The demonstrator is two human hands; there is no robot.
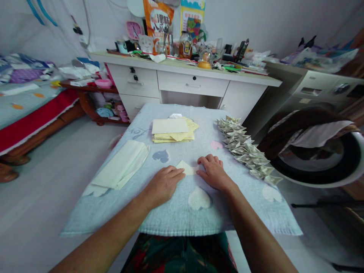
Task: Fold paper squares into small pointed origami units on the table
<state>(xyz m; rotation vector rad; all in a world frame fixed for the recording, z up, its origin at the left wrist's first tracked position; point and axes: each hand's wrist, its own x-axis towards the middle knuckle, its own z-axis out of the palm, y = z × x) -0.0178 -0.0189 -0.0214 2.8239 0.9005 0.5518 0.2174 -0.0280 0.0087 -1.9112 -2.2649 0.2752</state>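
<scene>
A small cream paper [187, 168] with a pointed, folded top lies on the blue cloth-covered table [170, 223], between my hands. My left hand [165, 185] rests at its left end, fingers together and pressing the edge down. At the right end, my right hand [212, 171] touches the paper with thumb and curved fingers, which are apart. Behind them sits a stack of yellowish paper sheets [173, 132]. Rows of folded pointed paper pieces [246, 149] stand along the right side. To the left lies a folded whitish paper bundle [121, 167].
A white desk [193, 84] crowded with jars, bags and small items stands behind the table. On the right is a washing machine [315, 85] with its round door open and dark clothes hanging out. A bed [28, 102] is at the left.
</scene>
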